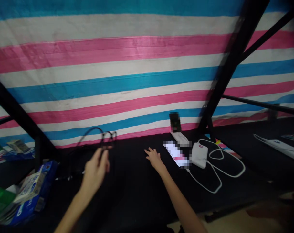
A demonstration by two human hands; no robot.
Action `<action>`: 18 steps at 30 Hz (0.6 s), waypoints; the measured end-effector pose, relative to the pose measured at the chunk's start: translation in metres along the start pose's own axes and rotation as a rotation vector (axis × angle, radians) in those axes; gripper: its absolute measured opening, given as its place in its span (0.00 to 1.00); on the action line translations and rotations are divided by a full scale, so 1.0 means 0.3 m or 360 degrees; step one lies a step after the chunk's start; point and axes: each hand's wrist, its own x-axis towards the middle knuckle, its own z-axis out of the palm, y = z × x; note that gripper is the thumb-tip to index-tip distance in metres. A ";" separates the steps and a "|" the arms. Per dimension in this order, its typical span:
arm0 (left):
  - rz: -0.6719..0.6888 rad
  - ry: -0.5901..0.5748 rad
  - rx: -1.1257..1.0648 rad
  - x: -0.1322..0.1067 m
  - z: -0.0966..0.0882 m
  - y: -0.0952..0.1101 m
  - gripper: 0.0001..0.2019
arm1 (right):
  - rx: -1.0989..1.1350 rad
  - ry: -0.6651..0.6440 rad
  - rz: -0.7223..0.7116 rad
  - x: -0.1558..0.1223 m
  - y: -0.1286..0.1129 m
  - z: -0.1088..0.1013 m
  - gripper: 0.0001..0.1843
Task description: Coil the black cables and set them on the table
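Observation:
My left hand (96, 165) is raised over the black table, its fingers pinched on a looped black cable (95, 128). Motion blurs the loops, and part of the cable trails down to the left behind the hand. Farther right, my right hand (153, 158) rests palm down on the tabletop with its fingers apart, holding nothing. Just beyond it lies a phone (174, 152) with a lit screen, blurred out in blocks. A white power bank (199, 155) sits beside the phone, and a white charging cable (216, 191) loops between them.
Blue packs (46, 174) and a green packet (1, 197) lie at the left. Black frame posts (224, 77) slant up on both sides before a striped sheet (127, 81). Behind the phone stands a pixelated dark object (175, 122). Another white device (282, 147) is far right.

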 end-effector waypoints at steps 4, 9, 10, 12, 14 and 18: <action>-0.0043 -0.0487 0.0083 -0.088 0.257 -0.043 0.17 | 0.0315 0.0194 -0.0026 -0.029 -0.011 0.057 0.21; 0.0067 -0.0416 0.0057 -0.047 0.313 -0.089 0.20 | 0.0926 0.0195 0.0025 0.018 -0.006 0.064 0.19; 0.0055 -0.0336 0.0073 -0.018 0.301 -0.112 0.20 | 0.1055 0.0140 0.0061 0.027 -0.007 0.064 0.20; -0.0019 -0.0213 0.0087 0.035 0.284 -0.179 0.22 | 0.1307 -0.0046 0.0109 0.039 -0.016 0.065 0.26; -0.0121 -0.0189 0.0025 0.066 0.288 -0.256 0.25 | 0.1534 -0.0289 0.0104 0.041 -0.027 0.064 0.32; -0.0280 -0.0307 -0.0336 0.067 0.327 -0.363 0.21 | 0.1844 -0.0635 0.0065 0.033 -0.040 0.055 0.35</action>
